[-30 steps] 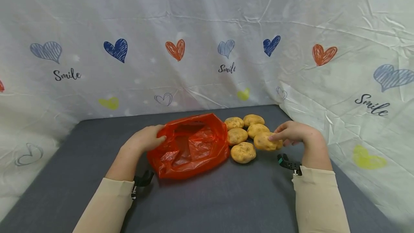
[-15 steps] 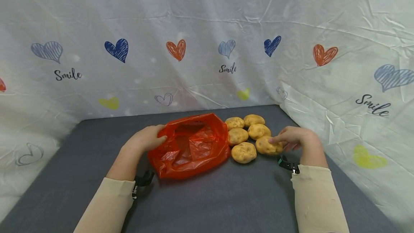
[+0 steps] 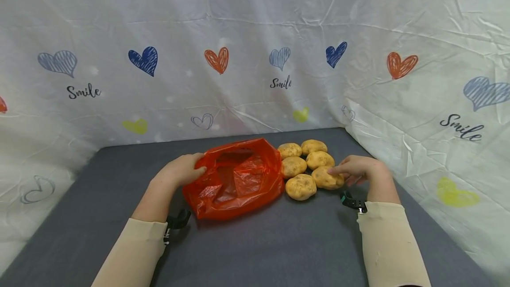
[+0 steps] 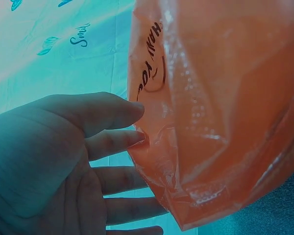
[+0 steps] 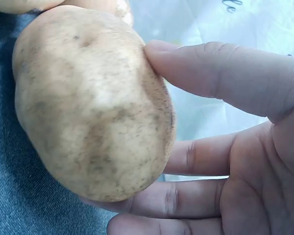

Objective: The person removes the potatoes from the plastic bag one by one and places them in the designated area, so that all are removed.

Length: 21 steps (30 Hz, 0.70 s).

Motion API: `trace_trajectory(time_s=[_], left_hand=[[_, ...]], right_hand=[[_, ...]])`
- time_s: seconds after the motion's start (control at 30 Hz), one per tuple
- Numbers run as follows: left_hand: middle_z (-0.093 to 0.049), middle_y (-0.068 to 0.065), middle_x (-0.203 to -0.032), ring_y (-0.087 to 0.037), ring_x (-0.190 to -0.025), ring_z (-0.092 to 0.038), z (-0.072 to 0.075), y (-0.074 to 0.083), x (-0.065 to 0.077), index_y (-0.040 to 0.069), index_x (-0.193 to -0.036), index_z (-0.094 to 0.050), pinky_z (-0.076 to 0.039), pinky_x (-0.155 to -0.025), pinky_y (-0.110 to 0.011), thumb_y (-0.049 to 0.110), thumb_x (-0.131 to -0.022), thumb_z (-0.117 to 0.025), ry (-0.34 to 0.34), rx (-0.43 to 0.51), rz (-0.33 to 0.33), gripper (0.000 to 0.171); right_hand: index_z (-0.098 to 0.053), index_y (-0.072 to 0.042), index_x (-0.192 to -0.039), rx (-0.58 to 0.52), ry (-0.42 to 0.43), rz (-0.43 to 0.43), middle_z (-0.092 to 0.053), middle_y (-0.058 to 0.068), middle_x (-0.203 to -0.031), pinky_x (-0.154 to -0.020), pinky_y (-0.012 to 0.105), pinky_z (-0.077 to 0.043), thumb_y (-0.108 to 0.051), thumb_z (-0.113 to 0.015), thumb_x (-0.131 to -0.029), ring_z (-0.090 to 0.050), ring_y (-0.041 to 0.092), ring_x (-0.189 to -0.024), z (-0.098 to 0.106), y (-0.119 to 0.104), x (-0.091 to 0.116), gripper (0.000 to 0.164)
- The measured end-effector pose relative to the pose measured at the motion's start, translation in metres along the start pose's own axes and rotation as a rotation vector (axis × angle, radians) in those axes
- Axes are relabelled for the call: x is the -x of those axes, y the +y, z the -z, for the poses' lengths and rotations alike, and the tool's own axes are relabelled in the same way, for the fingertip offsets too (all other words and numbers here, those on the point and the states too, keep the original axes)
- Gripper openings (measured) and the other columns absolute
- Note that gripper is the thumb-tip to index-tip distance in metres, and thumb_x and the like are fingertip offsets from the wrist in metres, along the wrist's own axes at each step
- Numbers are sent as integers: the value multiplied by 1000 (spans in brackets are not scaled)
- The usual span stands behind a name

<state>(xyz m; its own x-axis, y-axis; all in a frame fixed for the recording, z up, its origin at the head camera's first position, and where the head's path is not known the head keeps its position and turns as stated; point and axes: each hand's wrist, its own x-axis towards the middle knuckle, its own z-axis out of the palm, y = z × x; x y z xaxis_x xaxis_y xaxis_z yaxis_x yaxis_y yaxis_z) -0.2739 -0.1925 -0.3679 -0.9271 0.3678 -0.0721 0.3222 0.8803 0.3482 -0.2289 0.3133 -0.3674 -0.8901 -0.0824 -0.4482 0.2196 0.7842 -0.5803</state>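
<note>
A red plastic bag (image 3: pixel 247 180) lies on its side with its mouth spread toward me. My left hand (image 3: pixel 181 171) pinches the bag's left edge between thumb and forefinger; in the left wrist view the other fingers (image 4: pixel 132 210) extend behind the film, and black lettering shows on it. To the right of the bag, my right hand (image 3: pixel 358 169) holds a yellow potato (image 3: pixel 327 178) at its right end. The right wrist view shows the thumb (image 5: pixel 201 66) on the near side of this potato and fingers reaching behind it. It sits close beside the front potato (image 3: pixel 300 187).
Several more potatoes, among them a back one (image 3: pixel 314 146) and a middle one (image 3: pixel 293 167), cluster against the bag's right side on a dark grey tabletop (image 3: pixel 263 251). A white cloth printed with hearts (image 3: pixel 247 87) hangs behind the table and along its right side.
My right hand has brought its potato down and slightly left, closer to the group of potatoes. The left hand and the bag have stayed in place.
</note>
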Motion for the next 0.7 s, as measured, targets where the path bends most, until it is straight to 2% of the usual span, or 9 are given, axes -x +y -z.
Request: trace_trajectory(time_s=[0.17, 0.5, 0.6, 0.7], left_hand=[[-52, -24, -148, -44, -135, -49, 0, 2, 1, 0, -154, -42, -39, -109, -64, 29, -104, -59, 2, 14, 0, 60], [-54, -25, -146, -44, -132, -51, -2, 4, 0, -1, -153, -43, -40, -108, -64, 28, -103, -59, -3, 12, -6, 60], [-54, -25, -145, -44, -132, -51, -3, 3, 0, -1, -154, -43, -40, -108, -64, 28, -103, -60, -9, 10, -1, 61], [-52, -25, -147, -45, -135, -48, -2, -3, 1, 0, -154, -43, -37, -110, -65, 29, -103, -59, -4, 21, -12, 61]], right_hand=[[-50, 10, -143, -7, 1, -6, -59, 23, -124, -90, 51, -55, -54, -66, -96, -67, 33, -105, 0, 5, 0, 81], [-47, 11, -146, 7, 7, -4, -58, 29, -130, -89, 51, -56, -54, -64, -98, -67, 36, -108, 2, 8, 6, 83], [-49, 11, -145, 16, 21, 9, -60, 28, -131, -88, 51, -56, -51, -63, -99, -68, 35, -106, 2, 4, 9, 78], [-47, 10, -146, 52, 72, 78, -59, 29, -133, -90, 53, -55, -52, -62, -100, -65, 39, -108, 1, -13, 18, 79]])
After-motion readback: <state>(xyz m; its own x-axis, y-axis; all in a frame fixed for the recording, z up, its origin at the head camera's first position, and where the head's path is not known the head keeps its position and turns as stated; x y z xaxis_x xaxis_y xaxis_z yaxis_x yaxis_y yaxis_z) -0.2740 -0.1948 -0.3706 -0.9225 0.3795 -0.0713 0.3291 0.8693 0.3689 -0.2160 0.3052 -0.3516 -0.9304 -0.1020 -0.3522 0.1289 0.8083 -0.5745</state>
